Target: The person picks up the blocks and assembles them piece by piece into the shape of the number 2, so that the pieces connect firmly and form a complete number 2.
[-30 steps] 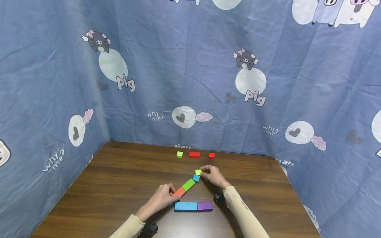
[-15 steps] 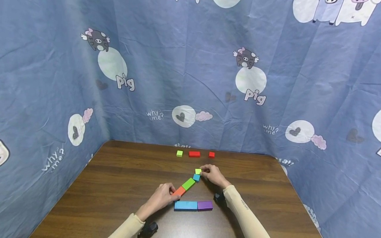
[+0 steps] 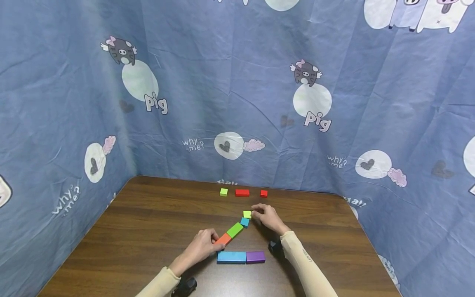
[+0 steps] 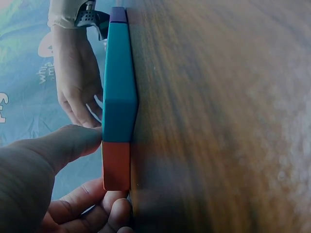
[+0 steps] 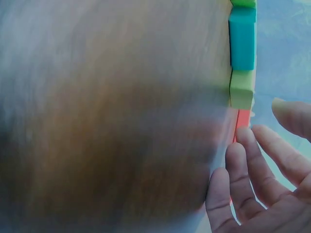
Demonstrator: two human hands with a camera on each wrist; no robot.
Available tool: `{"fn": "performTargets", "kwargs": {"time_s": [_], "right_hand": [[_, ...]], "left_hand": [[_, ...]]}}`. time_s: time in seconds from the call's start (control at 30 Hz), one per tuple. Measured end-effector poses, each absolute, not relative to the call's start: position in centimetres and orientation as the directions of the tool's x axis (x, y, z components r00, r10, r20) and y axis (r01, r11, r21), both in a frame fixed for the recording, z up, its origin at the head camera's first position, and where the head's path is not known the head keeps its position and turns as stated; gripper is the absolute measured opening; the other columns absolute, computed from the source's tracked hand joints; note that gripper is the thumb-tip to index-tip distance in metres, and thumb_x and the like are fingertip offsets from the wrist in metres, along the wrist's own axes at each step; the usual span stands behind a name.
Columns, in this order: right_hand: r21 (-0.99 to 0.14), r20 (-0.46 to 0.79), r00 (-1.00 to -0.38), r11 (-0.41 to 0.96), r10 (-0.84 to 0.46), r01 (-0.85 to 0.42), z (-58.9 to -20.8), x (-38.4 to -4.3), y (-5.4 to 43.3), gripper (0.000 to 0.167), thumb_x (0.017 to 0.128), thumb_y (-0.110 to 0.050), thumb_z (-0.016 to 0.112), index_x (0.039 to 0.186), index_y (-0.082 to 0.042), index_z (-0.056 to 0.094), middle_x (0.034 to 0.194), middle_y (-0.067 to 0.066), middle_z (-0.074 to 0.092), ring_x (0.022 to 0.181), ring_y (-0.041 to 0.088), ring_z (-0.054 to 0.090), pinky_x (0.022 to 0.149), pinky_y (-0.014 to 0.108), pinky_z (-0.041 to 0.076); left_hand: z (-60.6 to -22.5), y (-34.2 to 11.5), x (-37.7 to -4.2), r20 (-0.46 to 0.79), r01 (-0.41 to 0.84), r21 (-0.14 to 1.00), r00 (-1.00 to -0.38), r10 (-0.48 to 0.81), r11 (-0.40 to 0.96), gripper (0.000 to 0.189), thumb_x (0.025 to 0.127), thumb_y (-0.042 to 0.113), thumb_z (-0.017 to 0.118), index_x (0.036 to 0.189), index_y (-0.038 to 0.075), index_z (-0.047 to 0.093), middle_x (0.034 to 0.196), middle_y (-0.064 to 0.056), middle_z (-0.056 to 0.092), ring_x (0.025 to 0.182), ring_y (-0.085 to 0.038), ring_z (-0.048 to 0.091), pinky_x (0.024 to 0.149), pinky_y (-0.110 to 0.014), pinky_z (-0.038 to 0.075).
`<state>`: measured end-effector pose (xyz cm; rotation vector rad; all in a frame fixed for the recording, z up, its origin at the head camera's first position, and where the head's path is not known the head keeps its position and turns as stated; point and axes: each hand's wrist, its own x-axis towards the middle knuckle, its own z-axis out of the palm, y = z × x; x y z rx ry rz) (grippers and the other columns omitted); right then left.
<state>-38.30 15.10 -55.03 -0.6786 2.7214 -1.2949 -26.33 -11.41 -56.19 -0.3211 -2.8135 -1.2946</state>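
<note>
A slanting row on the table runs from an orange block (image 3: 224,239) through a green block (image 3: 235,230) and a small blue cube (image 3: 245,222) to a yellow-green cube (image 3: 247,214). My left hand (image 3: 202,244) pinches the orange block between thumb and fingers. Just right of the yellow-green cube, my right hand (image 3: 268,216) hovers with loosely bent fingers. In the right wrist view a gap shows between its fingertips and that yellow-green cube (image 5: 241,90). Nearer the front, a long blue block (image 3: 231,257) lies end to end with a purple block (image 3: 255,257).
Toward the back of the wooden table (image 3: 167,214) lie a lime cube (image 3: 224,192), a red block (image 3: 242,192) and a red cube (image 3: 264,193), spaced apart. Behind the table hangs a blue printed curtain (image 3: 237,107).
My right hand has let go of the yellow-green cube and drawn slightly right, its fingers spreading. The left hand and the blocks have stayed in place.
</note>
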Motion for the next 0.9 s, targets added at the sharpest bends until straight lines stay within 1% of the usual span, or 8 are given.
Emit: {"fn": "performTargets", "kwargs": {"time_s": [0.07,0.13,0.2,0.4,0.63,0.8,0.9], "right_hand": [[-0.756,0.145,-0.91,0.55,-0.389,-0.355,-55.0,-38.4,15.4,0.028,0.094,-0.021,0.062,0.117,-0.005,0.066,0.105,0.009,0.07,0.088,0.017,0.064,0.079,0.034,0.05],[-0.758,0.158,-0.917,0.55,-0.366,-0.351,-54.9,-38.6,15.6,0.027,0.093,-0.019,0.063,0.116,-0.005,0.066,0.109,0.008,0.07,0.098,0.02,0.064,0.084,0.038,0.05],[-0.765,0.16,-0.924,0.548,-0.347,-0.338,-54.9,-38.7,15.9,0.027,0.093,-0.02,0.063,0.116,-0.005,0.066,0.109,0.007,0.07,0.1,0.023,0.064,0.085,0.04,0.05],[-0.753,0.203,-0.928,0.556,-0.313,-0.352,-54.8,-38.9,16.7,0.027,0.093,-0.02,0.064,0.114,-0.004,0.067,0.107,0.008,0.071,0.097,0.023,0.065,0.083,0.038,0.051],[-0.753,0.225,-0.94,0.567,-0.258,-0.336,-54.6,-39.3,17.4,0.026,0.091,-0.016,0.065,0.114,-0.003,0.067,0.106,0.009,0.071,0.095,0.024,0.065,0.083,0.04,0.051],[-0.753,0.241,-0.946,0.573,-0.217,-0.324,-55.0,-39.7,18.1,0.025,0.09,-0.015,0.066,0.112,-0.002,0.067,0.1,0.009,0.071,0.089,0.02,0.065,0.079,0.035,0.05],[-0.757,0.256,-0.947,0.569,-0.193,-0.321,-55.1,-39.9,18.3,0.026,0.09,-0.014,0.066,0.112,0.0,0.066,0.098,0.01,0.07,0.087,0.021,0.065,0.078,0.034,0.05]], "left_hand": [[-56.2,-11.4,-26.3,0.117,0.201,0.744,-0.978,0.172,0.637,0.026,0.073,0.023,0.081,0.079,0.005,0.062,0.07,0.003,0.06,0.059,-0.007,0.052,0.048,-0.02,0.041],[-56.1,-11.4,-26.3,0.118,0.201,0.744,-0.978,0.171,0.637,0.026,0.072,0.022,0.081,0.079,0.005,0.062,0.069,0.003,0.06,0.058,-0.007,0.052,0.048,-0.02,0.041],[-56.1,-11.4,-26.3,0.115,0.2,0.746,-0.978,0.172,0.636,0.026,0.073,0.022,0.08,0.079,0.005,0.062,0.069,0.003,0.06,0.058,-0.007,0.052,0.047,-0.02,0.041],[-56.2,-11.5,-26.3,0.115,0.2,0.744,-0.978,0.173,0.637,0.026,0.073,0.024,0.08,0.079,0.005,0.062,0.069,0.003,0.059,0.057,-0.005,0.051,0.047,-0.02,0.041],[-56.2,-11.4,-26.2,0.118,0.199,0.743,-0.979,0.168,0.64,0.026,0.073,0.022,0.081,0.079,0.005,0.062,0.069,0.003,0.059,0.057,-0.006,0.051,0.047,-0.02,0.04],[-56.2,-11.3,-26.3,0.104,0.184,0.747,-0.982,0.161,0.639,0.026,0.073,0.022,0.081,0.079,0.005,0.062,0.068,0.003,0.059,0.057,-0.006,0.051,0.047,-0.02,0.04],[-56.3,-11.4,-26.3,0.101,0.179,0.747,-0.982,0.157,0.64,0.026,0.072,0.023,0.081,0.079,0.005,0.063,0.068,0.003,0.059,0.058,-0.006,0.052,0.047,-0.02,0.04]]}}
